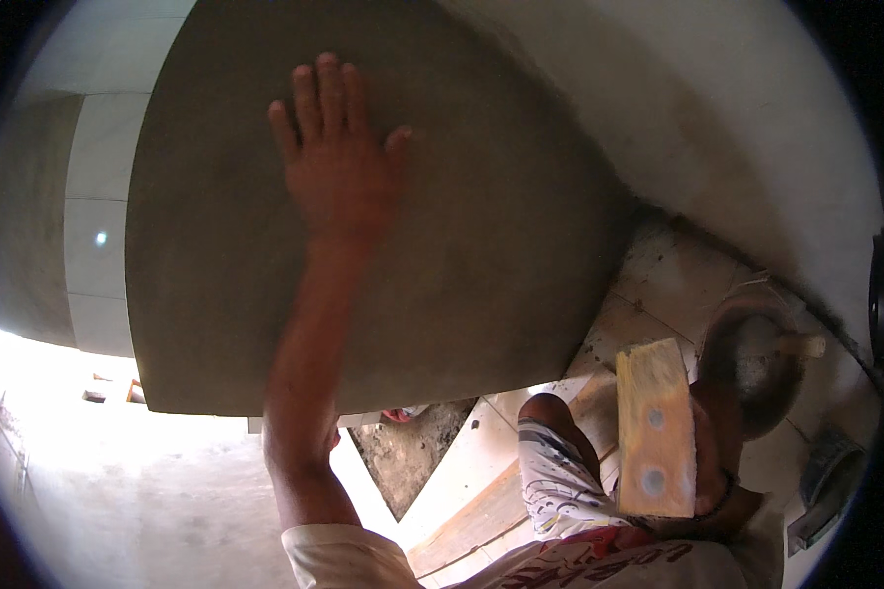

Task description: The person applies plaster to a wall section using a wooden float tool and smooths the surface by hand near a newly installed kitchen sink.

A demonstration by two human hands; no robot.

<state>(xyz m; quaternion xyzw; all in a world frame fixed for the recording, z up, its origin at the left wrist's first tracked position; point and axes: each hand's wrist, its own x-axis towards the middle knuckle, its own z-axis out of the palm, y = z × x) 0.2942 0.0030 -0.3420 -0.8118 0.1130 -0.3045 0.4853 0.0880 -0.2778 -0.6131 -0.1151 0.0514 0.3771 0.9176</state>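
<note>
My left hand (339, 167) lies with fingers outstretched against a broad dark grey plastered surface (491, 226), near its upper middle; nothing shows in it, and it is slightly blurred. At the lower right, my right hand (712, 437) grips a wooden float (653, 383), a pale, worn rectangular board whose flat face with two round grey spots is turned upward. The float hides most of that hand’s fingers. Just right of it, a round dark basin (751, 412) holds grey material, with a short pale handle (801, 344) across its rim.
A pale wall (717, 108) meets the plaster at right; white tiles (98, 147) edge it at left. Below are floor tiles (658, 285), a wooden plank (471, 515) and a rough dark patch (398, 461). A dark container (825, 471) stands at far right. My knee (550, 432) is beside the float.
</note>
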